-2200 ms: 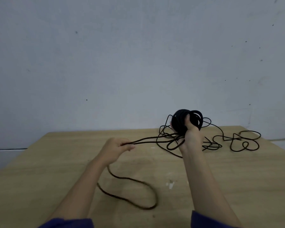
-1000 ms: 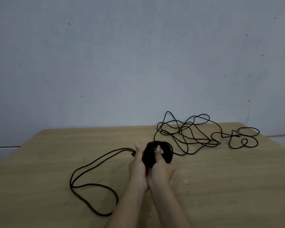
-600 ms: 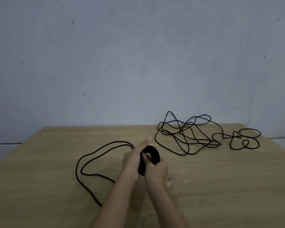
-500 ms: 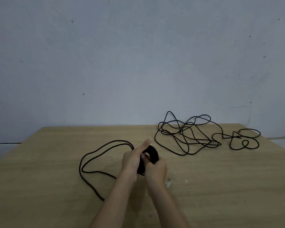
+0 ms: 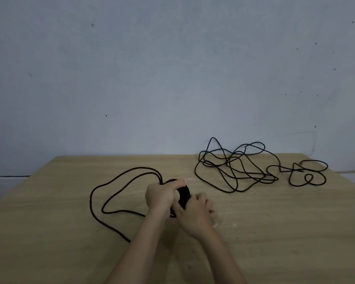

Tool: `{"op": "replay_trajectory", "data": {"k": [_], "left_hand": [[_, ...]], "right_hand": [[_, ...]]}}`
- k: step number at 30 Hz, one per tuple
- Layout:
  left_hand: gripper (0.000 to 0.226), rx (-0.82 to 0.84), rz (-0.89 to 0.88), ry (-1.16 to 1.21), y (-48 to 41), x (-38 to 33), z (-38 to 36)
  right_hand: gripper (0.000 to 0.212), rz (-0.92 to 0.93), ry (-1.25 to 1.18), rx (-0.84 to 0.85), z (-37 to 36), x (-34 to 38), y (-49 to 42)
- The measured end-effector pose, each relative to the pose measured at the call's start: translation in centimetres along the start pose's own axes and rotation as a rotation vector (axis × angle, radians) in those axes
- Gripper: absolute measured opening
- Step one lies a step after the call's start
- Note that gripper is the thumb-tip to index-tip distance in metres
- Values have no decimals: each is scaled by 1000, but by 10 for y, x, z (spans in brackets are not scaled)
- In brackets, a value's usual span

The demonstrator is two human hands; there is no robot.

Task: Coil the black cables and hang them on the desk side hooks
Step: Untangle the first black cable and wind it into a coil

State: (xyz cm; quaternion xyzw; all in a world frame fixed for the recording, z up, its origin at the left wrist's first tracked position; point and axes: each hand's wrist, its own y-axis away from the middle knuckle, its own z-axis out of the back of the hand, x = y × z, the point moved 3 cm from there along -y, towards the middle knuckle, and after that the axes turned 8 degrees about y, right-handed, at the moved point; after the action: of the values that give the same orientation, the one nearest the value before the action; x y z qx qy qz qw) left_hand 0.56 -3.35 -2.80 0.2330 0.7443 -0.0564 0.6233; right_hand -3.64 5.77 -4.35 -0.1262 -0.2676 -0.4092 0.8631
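The coiled black cable [image 5: 184, 194], a small tight ring of many turns, is sitting between the two hands, low over the wooden desk [image 5: 49, 232]. It is standing roughly on edge, and whether its bottom is touching the wood cannot be told. The left hand [image 5: 162, 196] is gripping the coil's left side. Its fingers are curling closely round the turns, and its thumb [image 5: 178, 182] is lying straight along the coil's top edge. The right hand [image 5: 195, 213] is sitting just right of the coil and nearer the camera. Its thumb [image 5: 176, 208] is pressing against the coil's lower near edge. Its fingers [image 5: 208, 202] are smeared by motion blur, so whether they are closing on anything or hanging loose cannot be told. The loose tail [image 5: 111, 191] of the same cable is leaving the coil at the top of the left hand as two strands. These are sweeping out to the left of the coil in a wide flat loop on the desk, and one strand is running back toward the camera until the left forearm is hiding it. A second, tangled black cable [image 5: 234, 171] is lying in an untidy heap beyond and to the right of the coil, well apart from it, with the grey wall [image 5: 172, 78] rising behind.
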Motion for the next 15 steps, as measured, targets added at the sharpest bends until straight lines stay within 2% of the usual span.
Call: {"op": "replay_trajectory", "data": {"k": [2,5,7,9,10,11,13,14,15], "left_hand": [[32,22,-8,-117,-7,-9,7],[32,207,-24,-416,-11,-20,9],[29,382,-67,-608,-4,-25,3],[28,529,-125,-734,3,-29,-2],[31,587,-139,-791,5,-29,-3],[32,631,-153,-839,6,-30,-3],[30,641,-192,-877,7,-35,1],[31,615,-212,-867,7,-38,4],[30,577,-233,-838,6,-41,7]], "right_hand": [[52,154,-76,146,7,-6,-2],[56,435,-281,-14,30,-4,0],[66,646,-232,-68,42,8,1],[71,710,-44,-73,48,14,-5],[72,687,104,-88,51,13,-10],[68,660,273,-124,52,11,-15],[36,605,493,-242,61,5,-21],[20,588,519,-314,65,0,-25],[19,573,513,-401,72,-5,-28]]}}
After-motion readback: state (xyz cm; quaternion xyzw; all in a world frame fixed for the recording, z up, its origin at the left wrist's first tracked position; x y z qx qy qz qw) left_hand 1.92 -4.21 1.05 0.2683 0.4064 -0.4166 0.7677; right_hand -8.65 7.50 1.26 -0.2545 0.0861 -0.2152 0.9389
